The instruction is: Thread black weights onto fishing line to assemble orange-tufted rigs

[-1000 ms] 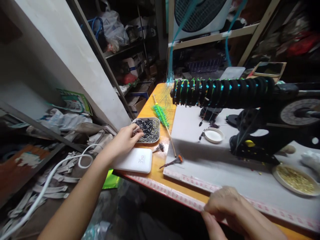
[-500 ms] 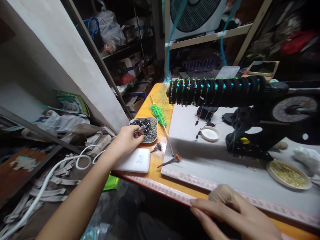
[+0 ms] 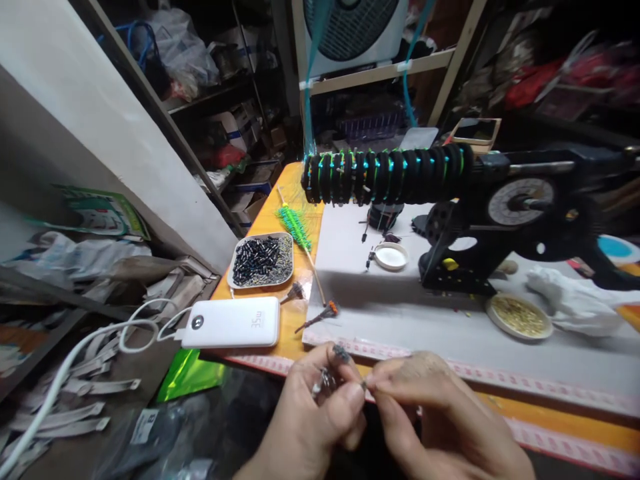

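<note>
At the table's front edge my left hand (image 3: 320, 407) and my right hand (image 3: 435, 400) meet, fingertips nearly touching. Both are closed in a pinch around a tiny item too small to name. A dark, bead-like bit (image 3: 341, 352) sits against my left index finger, and a shiny metallic thing (image 3: 325, 380) shows inside the curl of that hand. Left of them stands a shallow tray (image 3: 231, 273) of black tube beads (image 3: 255, 259) and finer grey beads. Close ahead lie a dark stem with an orange tip (image 3: 320, 317) and a dark tufted piece (image 3: 294, 292).
A white power bank (image 3: 230, 323) with a cable lies at the left table edge. Behind it is a green bristly stick (image 3: 296, 230). A black machine (image 3: 465, 247) carries a ringed roll (image 3: 385, 175). Right are a dish of gold beads (image 3: 520, 317) and a white dish (image 3: 391, 255).
My left hand has left the bead tray and come back to my right hand at the table's front edge. The fingertips of both now pinch together. The view has shifted right.
</note>
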The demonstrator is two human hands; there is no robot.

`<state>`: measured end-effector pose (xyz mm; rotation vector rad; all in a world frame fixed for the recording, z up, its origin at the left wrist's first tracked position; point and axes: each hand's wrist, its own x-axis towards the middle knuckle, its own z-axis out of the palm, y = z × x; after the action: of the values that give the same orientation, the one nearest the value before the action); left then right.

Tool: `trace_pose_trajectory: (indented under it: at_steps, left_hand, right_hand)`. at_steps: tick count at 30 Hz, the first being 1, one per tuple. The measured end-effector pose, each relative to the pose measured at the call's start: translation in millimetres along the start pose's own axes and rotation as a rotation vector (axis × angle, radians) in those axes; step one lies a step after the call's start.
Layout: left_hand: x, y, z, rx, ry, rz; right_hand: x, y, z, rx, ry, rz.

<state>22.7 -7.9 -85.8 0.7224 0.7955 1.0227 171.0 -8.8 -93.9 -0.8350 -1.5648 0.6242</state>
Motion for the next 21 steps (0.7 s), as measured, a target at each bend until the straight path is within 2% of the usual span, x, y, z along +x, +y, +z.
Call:
trace_pose_trajectory:
  at_steps: [3,7,15,21]
  left_hand:
    - [-1.4,-13.2,11.1,-0.230,0.073,-0.048]
    - [-0.7,-12.7,16.0,-0.336,0.087,-0.011]
    - [-3.9,-14.2,14.9,-0.366,0.096,-0.026]
    - [-5.6,-14.2,13.9,-0.337,0.084,-0.060]
  right_hand:
    - [-3.5,1.9,1.3,-0.014,0.016,0.012]
    - [-6.1,3.3,0.4,-0.073,-0.004,0.000]
    - [-7.6,1.2,-2.5,-0.126,-0.071,-0.021]
    - [-7.2,-0.3,-2.3,-0.112,-0.071,-0.027]
